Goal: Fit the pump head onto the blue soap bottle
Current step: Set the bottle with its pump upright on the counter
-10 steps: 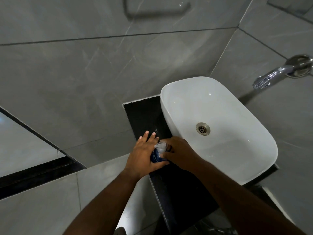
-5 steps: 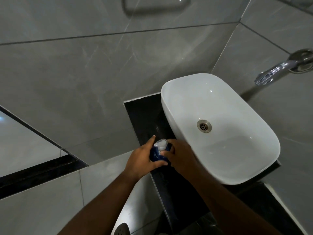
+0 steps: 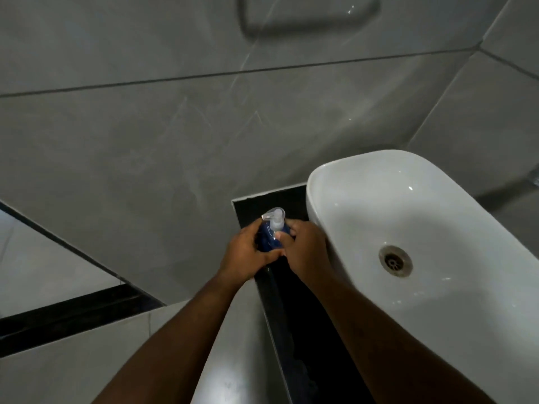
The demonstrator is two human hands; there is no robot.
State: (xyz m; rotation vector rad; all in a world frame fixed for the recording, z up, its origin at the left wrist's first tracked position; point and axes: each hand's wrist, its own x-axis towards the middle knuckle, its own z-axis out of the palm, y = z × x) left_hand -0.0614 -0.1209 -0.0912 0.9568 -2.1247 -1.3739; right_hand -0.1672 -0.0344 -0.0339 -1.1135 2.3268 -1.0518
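Both hands are on the blue soap bottle (image 3: pixel 267 239) here, a bit below the middle of the frame. The left hand (image 3: pixel 243 253) wraps the bottle's left side, its fingers (image 3: pixel 251 228) curled and clamped around the body. The right hand (image 3: pixel 304 247) grips from the right, thumb up near the bottle's neck and fingers closed against the bottle, so it's clamped on too.

The pump head (image 3: pixel 274 218) is clear plastic and sits on top of the bottle, nozzle pointing toward the upper left. Can't tell from this angle whether it's screwed fully down; the collar is partly hidden by the right thumb.

The bottle is held over the back left corner of the black table (image 3: pixel 306 330), just beside the left end of the white sink (image 3: pixel 329 182). Whether its base touches the table is hidden by the hands. The sink fills the right side of the frame, with its metal drain (image 3: pixel 395 260) at right of centre. Grey wall tiles (image 3: pixel 145 141) cover the upper half, and both bare forearms come up from the bottom edge.
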